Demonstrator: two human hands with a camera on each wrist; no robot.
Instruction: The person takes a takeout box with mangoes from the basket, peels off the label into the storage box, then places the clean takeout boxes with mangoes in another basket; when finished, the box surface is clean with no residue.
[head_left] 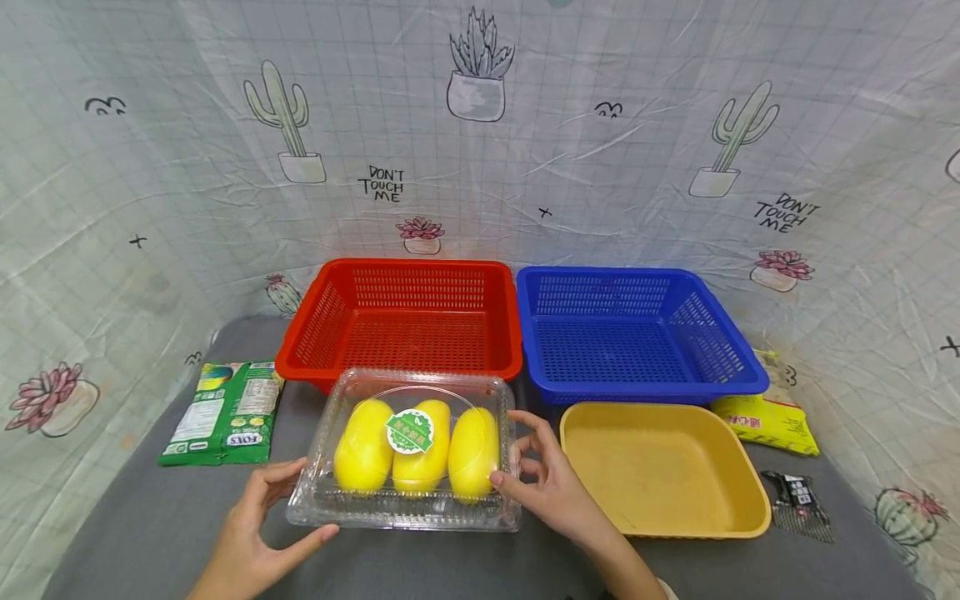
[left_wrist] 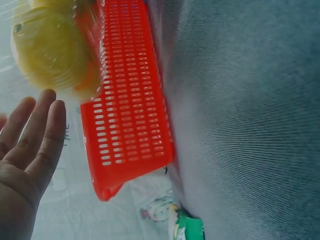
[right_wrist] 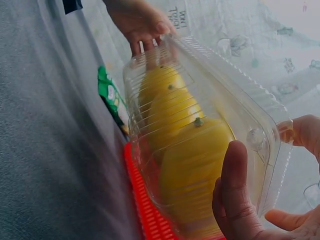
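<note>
A clear plastic clamshell box (head_left: 412, 517) with three yellow mangoes (head_left: 363, 446) inside is held up before the red basket (head_left: 307, 367), its lid facing the head camera. A round green-and-white sticker (head_left: 410, 432) marks the lid. My left hand (head_left: 255, 521) holds the left end, thumb at the lower front corner and fingers behind; in the left wrist view its fingertips (left_wrist: 48, 95) meet the plastic. At the other end my right hand (head_left: 551, 483) grips the side, thumb on the front. Small stem ends show on the mangoes in the right wrist view.
Beside the red basket stands a blue basket (head_left: 645, 387), with a shallow yellow tray (head_left: 660, 475) in front. A green snack bag (head_left: 225, 417) lies at left. At right lie a yellow packet (head_left: 772, 421) and a small black packet (head_left: 802, 504). Printed cloth hangs behind.
</note>
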